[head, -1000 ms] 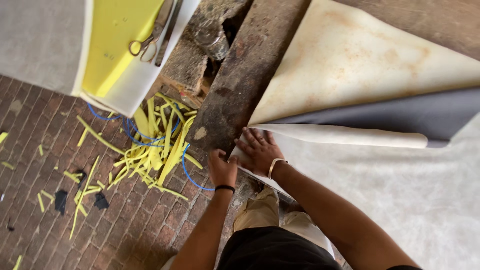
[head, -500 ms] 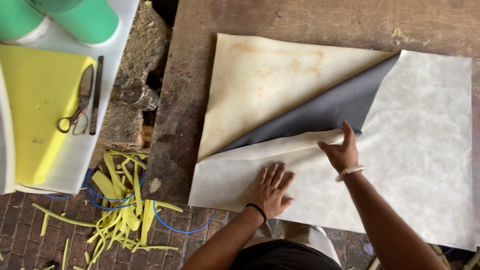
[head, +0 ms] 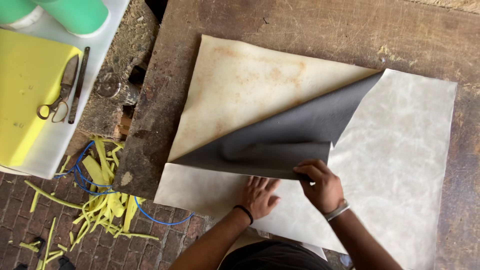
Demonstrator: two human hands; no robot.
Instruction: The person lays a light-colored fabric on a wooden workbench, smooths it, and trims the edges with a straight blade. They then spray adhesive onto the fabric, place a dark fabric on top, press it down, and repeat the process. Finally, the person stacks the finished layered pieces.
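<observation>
Right hand [head: 324, 187] now pinches grey sheet [head: 295, 135] — folded further.

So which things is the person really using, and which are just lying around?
In use:
- grey sheet, folded over, its edge pinched by the right hand
- pale sheet beneath, pressed flat by the left hand
- wooden table under both

Lying about:
- scissors on the yellow foam
- green rolls
- yellow strips and blue cord on the brick floor

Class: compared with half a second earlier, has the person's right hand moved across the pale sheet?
Yes. The right hand has moved toward the left hand, along the pale sheet, gripping the dark folded layer.
</observation>
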